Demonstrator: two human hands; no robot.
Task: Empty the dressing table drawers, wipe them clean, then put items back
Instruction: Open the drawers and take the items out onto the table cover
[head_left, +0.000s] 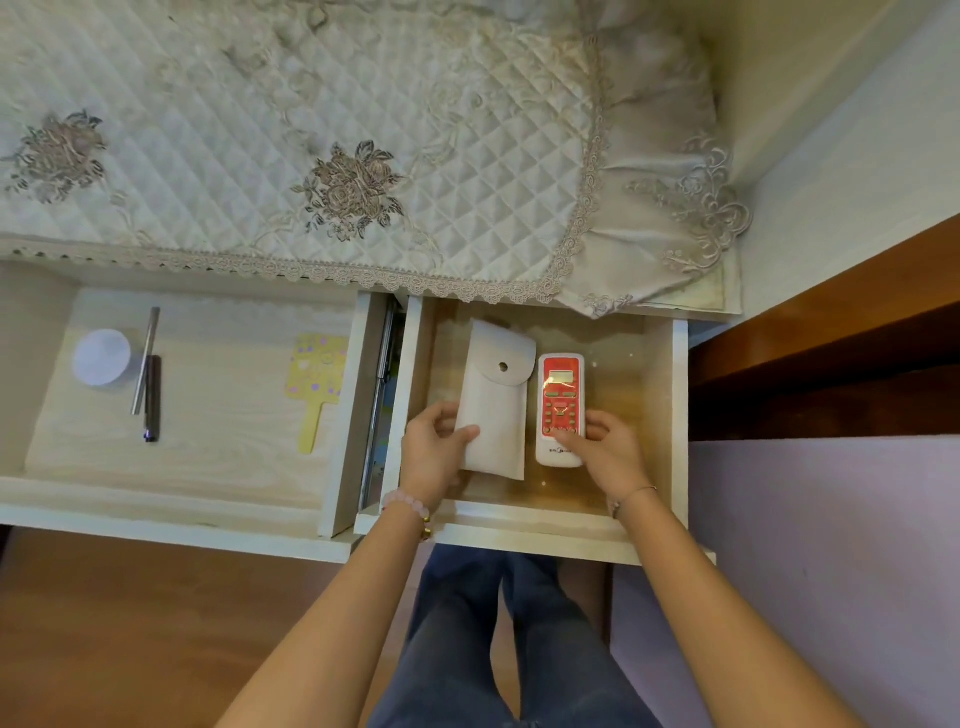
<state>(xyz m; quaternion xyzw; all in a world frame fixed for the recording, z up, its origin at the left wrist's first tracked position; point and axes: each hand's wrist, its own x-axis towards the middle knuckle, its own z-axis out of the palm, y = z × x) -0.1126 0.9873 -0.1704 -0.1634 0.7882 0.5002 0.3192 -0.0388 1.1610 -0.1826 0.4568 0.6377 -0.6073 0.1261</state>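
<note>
Two drawers of the dressing table stand pulled out. In the right drawer (660, 415) lie a white flap pouch (501, 395) and, beside it on the right, a red and white remote control (561, 405). My left hand (434, 452) grips the pouch's lower left corner, thumb on top. My right hand (605, 449) holds the lower end of the remote. The left drawer (208, 467) holds a white round lid or jar (101, 357), a silver stick (146, 358), a dark pen (152, 400) and a yellow hand mirror (316, 387).
A quilted, lace-edged cloth (311, 130) covers the tabletop behind the drawers. A metal drawer rail (379, 405) shows between the two drawers. Brown wood flooring lies at the left, a lilac surface (831, 571) at the right. My legs are under the right drawer.
</note>
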